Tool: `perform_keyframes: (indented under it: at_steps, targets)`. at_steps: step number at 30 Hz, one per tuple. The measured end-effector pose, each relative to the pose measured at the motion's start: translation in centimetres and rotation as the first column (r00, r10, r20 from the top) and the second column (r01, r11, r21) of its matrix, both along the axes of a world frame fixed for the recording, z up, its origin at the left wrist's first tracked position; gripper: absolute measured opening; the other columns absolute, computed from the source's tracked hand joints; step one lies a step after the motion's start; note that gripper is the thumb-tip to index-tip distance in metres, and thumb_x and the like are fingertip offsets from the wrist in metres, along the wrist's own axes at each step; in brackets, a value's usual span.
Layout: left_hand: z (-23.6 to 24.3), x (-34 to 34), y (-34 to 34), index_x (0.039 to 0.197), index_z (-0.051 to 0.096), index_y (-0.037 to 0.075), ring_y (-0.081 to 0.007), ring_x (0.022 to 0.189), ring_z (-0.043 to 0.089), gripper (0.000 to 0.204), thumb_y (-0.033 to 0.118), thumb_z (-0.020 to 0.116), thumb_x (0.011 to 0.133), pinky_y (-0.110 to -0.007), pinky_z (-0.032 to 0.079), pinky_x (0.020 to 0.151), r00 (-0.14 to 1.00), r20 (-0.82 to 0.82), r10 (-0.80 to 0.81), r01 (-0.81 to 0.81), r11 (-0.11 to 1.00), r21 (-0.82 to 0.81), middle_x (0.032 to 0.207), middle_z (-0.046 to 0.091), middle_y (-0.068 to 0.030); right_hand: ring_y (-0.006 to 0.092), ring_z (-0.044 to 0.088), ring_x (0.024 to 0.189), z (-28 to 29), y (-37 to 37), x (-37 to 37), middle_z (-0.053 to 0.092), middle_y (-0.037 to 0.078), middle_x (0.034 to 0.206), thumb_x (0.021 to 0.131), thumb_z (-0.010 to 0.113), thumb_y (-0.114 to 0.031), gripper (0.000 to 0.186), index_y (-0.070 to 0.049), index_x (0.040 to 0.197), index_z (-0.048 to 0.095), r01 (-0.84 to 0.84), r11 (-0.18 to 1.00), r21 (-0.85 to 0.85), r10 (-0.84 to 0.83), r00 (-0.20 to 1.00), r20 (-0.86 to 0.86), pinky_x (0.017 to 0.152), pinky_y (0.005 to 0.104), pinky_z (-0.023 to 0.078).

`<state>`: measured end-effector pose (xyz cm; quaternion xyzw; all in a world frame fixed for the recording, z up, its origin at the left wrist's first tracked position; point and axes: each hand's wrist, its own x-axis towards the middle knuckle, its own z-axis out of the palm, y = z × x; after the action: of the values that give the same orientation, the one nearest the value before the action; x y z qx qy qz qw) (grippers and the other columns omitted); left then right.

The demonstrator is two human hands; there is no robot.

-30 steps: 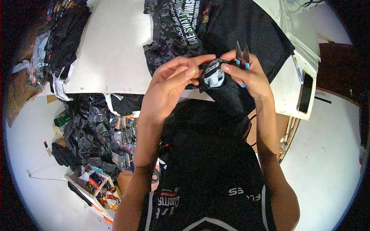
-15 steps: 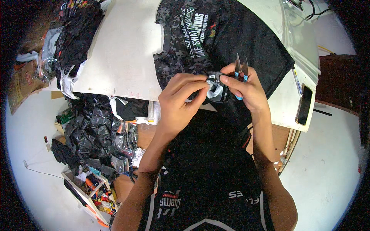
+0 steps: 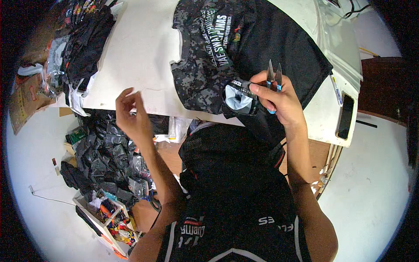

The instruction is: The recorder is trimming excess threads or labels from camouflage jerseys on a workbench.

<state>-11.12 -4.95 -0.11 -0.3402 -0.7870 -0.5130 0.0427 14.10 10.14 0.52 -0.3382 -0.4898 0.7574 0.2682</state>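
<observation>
"Bent fingers with a gap to the thumb: our left hand (image 3: 133,114), slightly blurred, holds nothing we can see, over the near edge of the white table (image 3: 139,52)."

"And the dark garment (image 3: 262,48)?"

"We have it spread across the table's right half, its camouflage-printed part toward the table's left side, its plain black part toward the right."

"Where do we find its dark-rimmed opening (image 3: 238,99)?"

"By the table's near edge, with the pale lining showing. Our right hand (image 3: 286,98) clamps the rim between thumb and forefinger."

"Do we carry anything else there?"

"Yes, small scissors (image 3: 270,73) with blue on the handles, tucked into the same hand. Their blades stand apart and point toward the table's far side."

"Farther right?"

"We see a pen (image 3: 337,91) along the table's right edge and a phone (image 3: 345,114) at its near right corner."
</observation>
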Motion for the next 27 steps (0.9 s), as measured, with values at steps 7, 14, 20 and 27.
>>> perform_keyframes:
  at_steps: [7, 14, 20, 27]
  targets:
    - [1.9, 3.5, 1.6, 0.101, 0.06, 0.002, -0.0153, 0.091, 0.056, 0.023, 0.01, 0.06, 0.08, -0.03, 0.042, 0.082, 0.916, 0.242, -0.32, 0.348, 0.934, -0.081, 0.094, 0.062, -0.008, 0.0023, 0.036, 0.039, 0.7, -0.2, -0.7, 0.049, -0.003, 0.053, 0.075, 0.068, -0.009, 0.01, -0.001, 0.08, 0.064, -0.15, 0.988, 0.018, 0.15, 0.989, 0.007, 0.035, 0.0187, 0.022]
    - [1.0, 6.7, 6.0, 0.079, 0.056, -0.003, -0.0132, 0.089, 0.056, 0.013, 0.009, 0.057, 0.084, -0.025, 0.044, 0.075, 0.268, 0.602, -0.753, 0.808, 0.515, 0.285, 0.101, 0.06, -0.0121, 0.0014, 0.037, 0.041, 0.6, 0.0, -0.2, 0.054, -0.003, 0.057, 0.075, 0.069, -0.01, 0.01, -0.003, 0.081, 0.065, -0.173, 0.977, 0.124, 0.168, 0.984, 0.051, 0.037, 0.0177, 0.024]
    - [1.7, 5.2, 5.1, 0.092, 0.049, -0.005, -0.0301, 0.08, 0.063, 0.026, 0.02, 0.041, 0.092, -0.04, 0.049, 0.081, 0.227, 0.737, -0.637, 0.572, 0.7, 0.428, 0.084, 0.062, -0.0259, 0.0016, 0.038, 0.042, 0.3, 0.2, 0.9, 0.058, 0.002, 0.066, 0.075, 0.066, -0.007, 0.017, 0.0, 0.09, 0.061, -0.208, 0.975, 0.076, 0.201, 0.975, 0.092, 0.037, 0.0167, 0.024]
    - [3.2, 6.3, 5.2, 0.093, 0.043, 0.001, -0.0274, 0.076, 0.065, 0.024, 0.023, 0.036, 0.095, -0.034, 0.054, 0.068, 0.163, 0.751, -0.64, 0.514, 0.705, 0.489, 0.087, 0.061, -0.0273, 0.0037, 0.043, 0.057, -1.5, -1.7, -1.1, 0.059, -0.003, 0.074, 0.077, 0.066, -0.01, 0.017, -0.002, 0.092, 0.063, -0.282, 0.894, 0.348, 0.259, 0.959, 0.112, 0.052, 0.0187, 0.034]
